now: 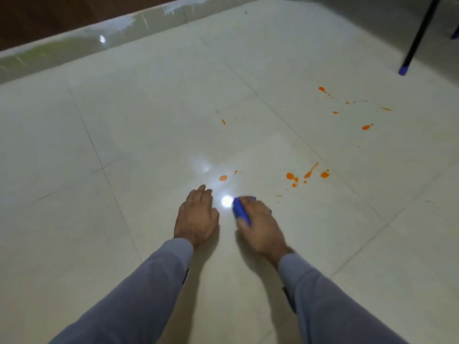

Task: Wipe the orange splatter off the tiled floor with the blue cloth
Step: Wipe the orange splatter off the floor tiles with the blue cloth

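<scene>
On the tiled floor (149, 135), your right hand (258, 227) holds the bunched blue cloth (240, 211) pressed down, just short of the orange splatter (308, 176). Your left hand (197, 217) rests flat, fingers loose, holding nothing. Risk: drops scatter well apart, out toward the chair leg (417, 38); one short pass likely smears them or misses the far ones. No containers in sight.

I see the small, bunched bright-blue cloth (239, 210) pressed on the glossy pale tiled floor (139, 135) under my right hand (258, 225). Wet orange splatter (290, 176) dots the tiles just beyond it, with more drops scattered farther toward the right.
</scene>
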